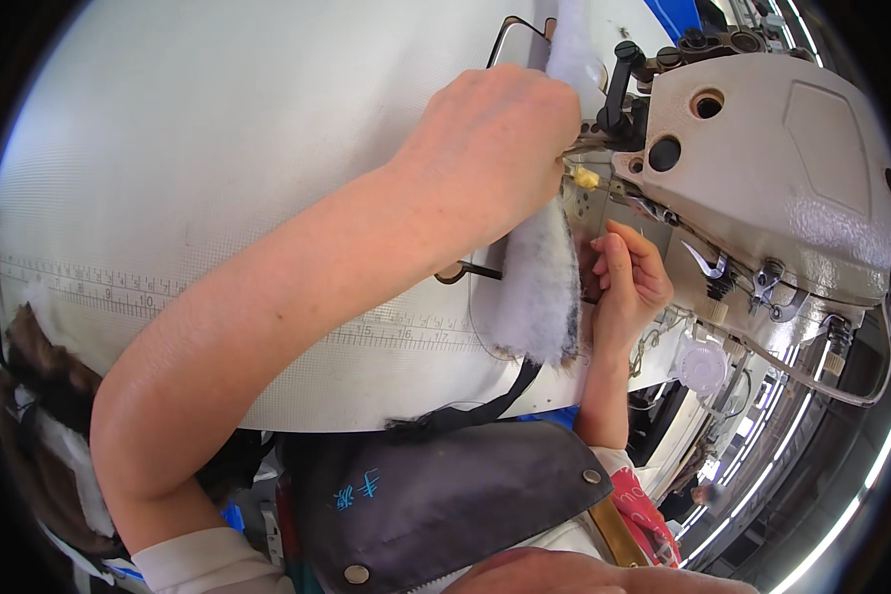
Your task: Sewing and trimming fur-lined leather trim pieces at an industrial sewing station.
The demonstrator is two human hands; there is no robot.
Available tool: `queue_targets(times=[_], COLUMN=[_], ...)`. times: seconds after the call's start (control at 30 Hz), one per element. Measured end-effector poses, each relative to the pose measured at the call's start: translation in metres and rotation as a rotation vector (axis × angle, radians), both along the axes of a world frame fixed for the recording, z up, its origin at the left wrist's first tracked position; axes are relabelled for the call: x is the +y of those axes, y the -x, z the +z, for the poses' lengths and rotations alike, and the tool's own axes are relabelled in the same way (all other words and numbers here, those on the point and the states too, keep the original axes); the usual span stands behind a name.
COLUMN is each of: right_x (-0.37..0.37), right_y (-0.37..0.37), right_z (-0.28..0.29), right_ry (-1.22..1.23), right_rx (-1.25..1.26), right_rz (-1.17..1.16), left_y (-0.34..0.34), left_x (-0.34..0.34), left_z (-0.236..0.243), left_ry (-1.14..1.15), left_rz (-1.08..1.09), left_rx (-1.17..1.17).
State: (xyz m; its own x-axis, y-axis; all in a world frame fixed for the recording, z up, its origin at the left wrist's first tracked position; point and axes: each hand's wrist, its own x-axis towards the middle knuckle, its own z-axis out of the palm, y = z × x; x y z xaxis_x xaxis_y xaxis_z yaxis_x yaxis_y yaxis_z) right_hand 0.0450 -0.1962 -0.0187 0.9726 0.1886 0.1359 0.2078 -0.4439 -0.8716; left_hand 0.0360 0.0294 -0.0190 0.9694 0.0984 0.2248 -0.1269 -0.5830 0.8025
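Note:
A long white fluffy strip (540, 292) with a darker furry edge lies along the left side of a sewing machine (762, 148). My left hand (500, 148) reaches across the table and is closed over the strip beside the machine's needle area; its fingertips are hidden. The strip shows again beyond the knuckles. My right hand (629, 282) is close to the strip's right edge, below the machine head. Its fingers are curled with thumb and forefinger together, and whatever may be between them cannot be made out. A small yellow piece (585, 177) sits near the needle area.
A printed ruler scale (366, 335) crosses the white tabletop (218, 129). A black strap (475, 408) hangs over its near edge. Brown and white fur pieces (54, 396) lie at the far left. A dark flap with snaps (445, 495) is at my front. Metal wire guides (518, 24) stand behind my left hand.

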Motion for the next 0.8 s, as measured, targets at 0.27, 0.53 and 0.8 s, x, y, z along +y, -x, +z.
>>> queue_targets(times=[0.27, 0.53, 0.8], right_x=[-0.0018, -0.0027, -0.0023], right_y=[-0.0012, -0.0009, -0.0018], right_z=[-0.0016, -0.0011, -0.0005], right_ry=[-0.016, -0.016, -0.008], right_rx=[-0.002, -0.010, -0.011], right_rz=[-0.002, 0.006, 0.014], left_y=[0.0003, 0.0001, -0.0009], left_x=[-0.0003, 0.0001, -0.0002], left_z=[-0.0006, -0.0025, -0.0019], left_ry=[0.009, 0.040, 0.017], left_rz=[-0.002, -0.009, -0.013], left_rx=[-0.001, 0.013, 0.004])
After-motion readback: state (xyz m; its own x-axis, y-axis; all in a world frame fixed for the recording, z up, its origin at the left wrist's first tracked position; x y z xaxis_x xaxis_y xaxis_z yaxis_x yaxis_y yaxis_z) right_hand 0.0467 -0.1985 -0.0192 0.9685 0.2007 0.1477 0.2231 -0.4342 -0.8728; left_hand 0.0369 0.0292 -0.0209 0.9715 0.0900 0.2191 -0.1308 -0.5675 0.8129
